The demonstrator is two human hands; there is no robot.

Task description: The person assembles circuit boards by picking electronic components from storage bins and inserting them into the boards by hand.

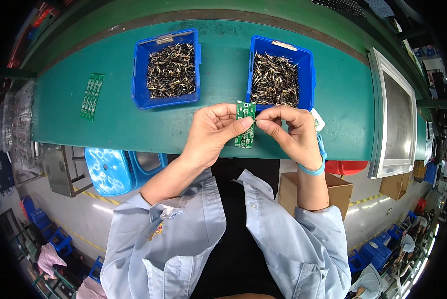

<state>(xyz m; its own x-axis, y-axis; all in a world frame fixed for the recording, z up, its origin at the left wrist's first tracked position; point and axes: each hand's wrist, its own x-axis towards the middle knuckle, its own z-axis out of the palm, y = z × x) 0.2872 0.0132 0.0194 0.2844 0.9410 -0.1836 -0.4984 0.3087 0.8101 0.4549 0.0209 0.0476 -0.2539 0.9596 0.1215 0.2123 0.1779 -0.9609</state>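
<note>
My left hand (pixel 209 130) grips a narrow green circuit board (pixel 244 138) between thumb and fingers, holding it upright over the table's near edge. The thumb lies across the board's face and covers part of it. At the board's right edge, my right hand (pixel 295 133) is closed in a pinch, thumb against index finger. Whatever is in that pinch is too small to make out. A light blue band (pixel 313 171) circles my right wrist. Just beyond the hands stands a blue bin (pixel 310 74) heaped with small black parts with metal leads (pixel 274 79).
Another blue bin (pixel 197 74) of similar leaded parts stands further left. A strip of green circuit boards (pixel 91 97) lies on the green table (pixel 116 124) at far left. A grey metal frame (pixel 383 114) rests at the right end. Below are a blue stool (pixel 108 171) and a cardboard box (pixel 339 192).
</note>
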